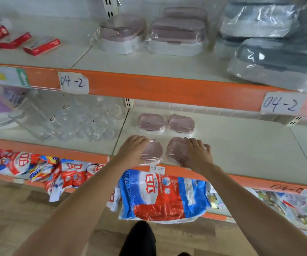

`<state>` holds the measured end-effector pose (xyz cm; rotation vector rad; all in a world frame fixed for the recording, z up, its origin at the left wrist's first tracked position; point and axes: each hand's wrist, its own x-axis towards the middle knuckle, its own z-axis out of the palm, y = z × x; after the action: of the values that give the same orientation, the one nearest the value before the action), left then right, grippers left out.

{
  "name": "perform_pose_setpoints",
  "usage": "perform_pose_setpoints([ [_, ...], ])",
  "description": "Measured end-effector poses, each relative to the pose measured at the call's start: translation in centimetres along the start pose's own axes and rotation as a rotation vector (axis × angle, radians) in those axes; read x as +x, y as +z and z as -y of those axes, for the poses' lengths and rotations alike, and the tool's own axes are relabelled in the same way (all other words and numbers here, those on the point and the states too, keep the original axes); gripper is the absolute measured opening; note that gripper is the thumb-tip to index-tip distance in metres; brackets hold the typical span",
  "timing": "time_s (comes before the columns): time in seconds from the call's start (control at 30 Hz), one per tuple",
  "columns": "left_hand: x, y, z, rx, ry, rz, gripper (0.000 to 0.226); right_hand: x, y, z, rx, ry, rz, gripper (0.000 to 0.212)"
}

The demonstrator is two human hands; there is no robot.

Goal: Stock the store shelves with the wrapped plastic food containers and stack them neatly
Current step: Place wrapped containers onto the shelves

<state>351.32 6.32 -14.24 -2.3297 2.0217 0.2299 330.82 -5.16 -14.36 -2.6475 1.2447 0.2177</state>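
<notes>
Head view puts us over a middle shelf (241,145) with an orange front edge, both our bare arms stretched out to it. Our left hand (132,147) lies palm down over the left front container (153,150), a pink-lidded plastic box in clear wrap sitting at the shelf's front edge; the fingers look fairly straight and spread across the lid rather than wrapped round it. Our right hand (198,154) rests the same way on the right front container (175,148), just beside the first, fingers laid flat over the lid and its right side. Neither hand lifts its box off the shelf. Behind these two, nearer the back wall, we see two more wrapped pink containers (165,123) side by side, so the four form a square with narrow gaps between them.

A small paper label (157,169) marked 04-5 is stuck to the orange edge just below the front pair. To the left on the same level stand clear glass jars (71,122). On the upper shelf (149,61) sit larger wrapped pink-lidded containers (176,34), grey-lidded wrapped ones (278,58) to the right, and small red boxes (42,46) to the left. Below, blue, red and white bags (160,196) hang out over the lower shelf's edge.
</notes>
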Motion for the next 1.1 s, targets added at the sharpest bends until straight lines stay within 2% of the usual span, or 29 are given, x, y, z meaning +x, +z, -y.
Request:
perform_pose_setpoints([
  [0.1,1.5,1.1,1.1,-0.071,-0.007,0.035,0.073,2.1,1.0,-0.4,0.013,-0.023,0.011,0.094],
  [0.27,2.9,2.5,1.9,0.021,0.004,0.035,0.071,3.1,3.1,-0.7,-0.052,-0.064,-0.042,0.069],
  [0.47,3.8,3.9,1.2,0.027,-0.05,-0.069,0.061,3.9,5.0,-0.1,-0.103,-0.064,-0.161,0.056],
  [0.53,3.8,4.0,0.9,-0.035,-0.07,-0.068,0.058,4.2,5.3,0.0,-0.094,-0.061,-0.137,0.063],
  [0.63,3.4,3.7,0.6,-0.116,-0.082,0.01,0.064,4.4,4.8,0.1,-0.123,-0.077,-0.015,0.084],
  [0.7,3.0,3.3,0.6,-0.093,-0.066,0.055,0.065,4.1,4.0,0.2,-0.133,-0.091,0.031,0.084],
  [0.83,1.4,1.8,-0.1,-0.056,-0.032,0.08,0.05,1.7,2.2,1.2,-0.086,-0.152,0.053,0.07],
  [0.93,-0.8,0.0,-1.3,-0.019,0.025,0.164,0.036,-1.1,1.1,2.0,-0.04,-0.221,0.093,0.057],
  [1.1,-4.5,-4.4,-4.3,0.07,0.074,0.311,0.021,-5.7,-2.3,2.4,-0.116,-0.299,0.134,0.044],
])
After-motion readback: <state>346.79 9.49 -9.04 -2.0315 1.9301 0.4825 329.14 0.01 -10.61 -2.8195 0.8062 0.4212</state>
